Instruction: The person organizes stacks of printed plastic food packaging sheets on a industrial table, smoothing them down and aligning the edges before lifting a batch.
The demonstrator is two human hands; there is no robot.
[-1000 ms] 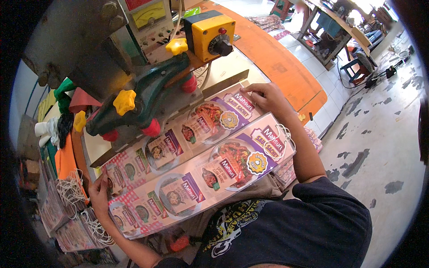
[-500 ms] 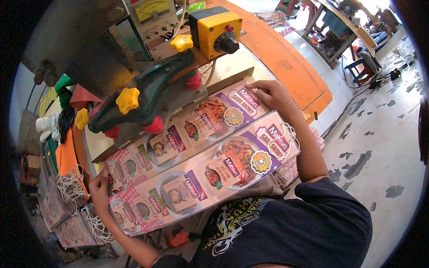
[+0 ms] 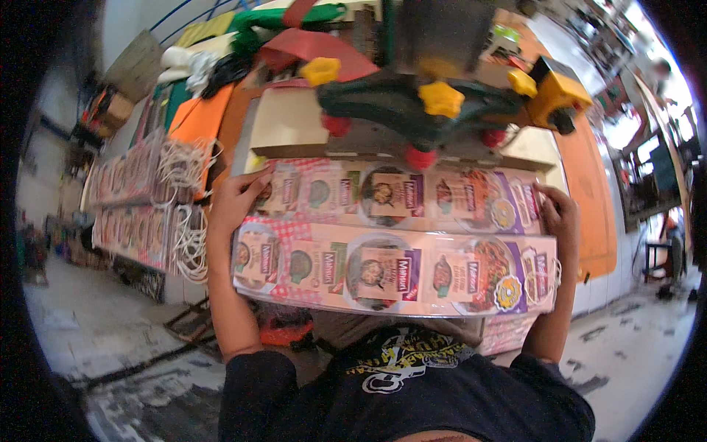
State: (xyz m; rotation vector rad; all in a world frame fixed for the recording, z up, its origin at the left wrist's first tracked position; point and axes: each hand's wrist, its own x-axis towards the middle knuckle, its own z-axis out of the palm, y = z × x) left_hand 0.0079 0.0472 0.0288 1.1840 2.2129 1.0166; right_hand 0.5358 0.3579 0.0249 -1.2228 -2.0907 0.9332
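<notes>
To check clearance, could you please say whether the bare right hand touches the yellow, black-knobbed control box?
Apart: the head view shows orange tabletop between the right hand and the control box.

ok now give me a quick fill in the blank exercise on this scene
The dark green bracket carries ____ yellow star-shaped knobs.
Of the nearer printed strip and the farther printed strip, the left hand and right hand have fingers on the ____ one.
The cord loops by the packs on the left are coloured ____.

Missing words: three; farther; white
</notes>
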